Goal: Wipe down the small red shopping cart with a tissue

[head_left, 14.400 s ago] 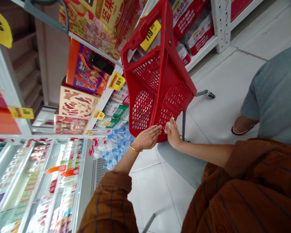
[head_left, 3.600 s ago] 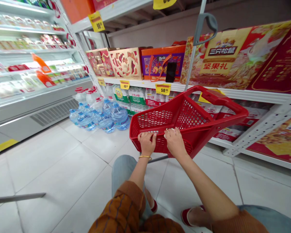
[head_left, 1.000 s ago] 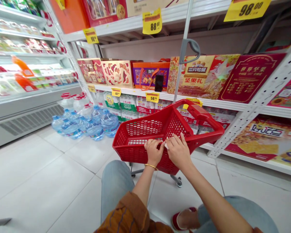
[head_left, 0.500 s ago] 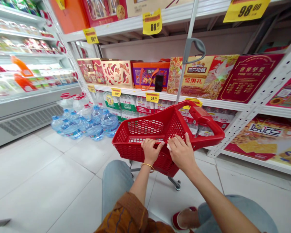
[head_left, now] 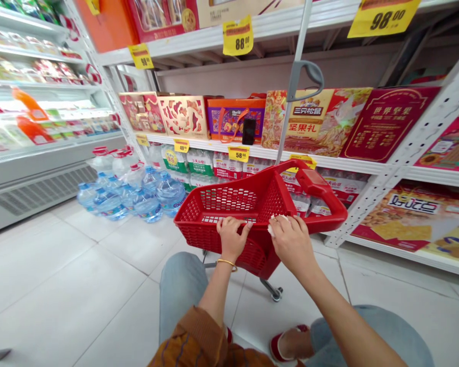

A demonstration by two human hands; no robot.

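In front of my knees stands a red plastic shopping cart (head_left: 218, 237) with lattice walls and a looped handle at its right end. My left hand (head_left: 231, 237) grips the cart's near rim, fingers curled over the edge. Farther right along the same rim is my right hand (head_left: 292, 239), closed around a crumpled white tissue (head_left: 278, 220) pressed on the red plastic. Most of the tissue is hidden under my fingers. Through the lattice, the cart's basket shows nothing inside it.
Behind the cart, a white shelf rack (head_left: 332, 162) carries gift boxes (head_left: 313, 122) and a black phone (head_left: 248, 131). A grey pole with a hook (head_left: 306, 81) rises before it. Water bottles (head_left: 145, 201) stand on the floor at left, near a refrigerated case (head_left: 53, 173).
My right hand has slid a little rightward along the rim with the tissue, and its fingers lie lower. My left hand keeps its grip. The view has shifted slightly.
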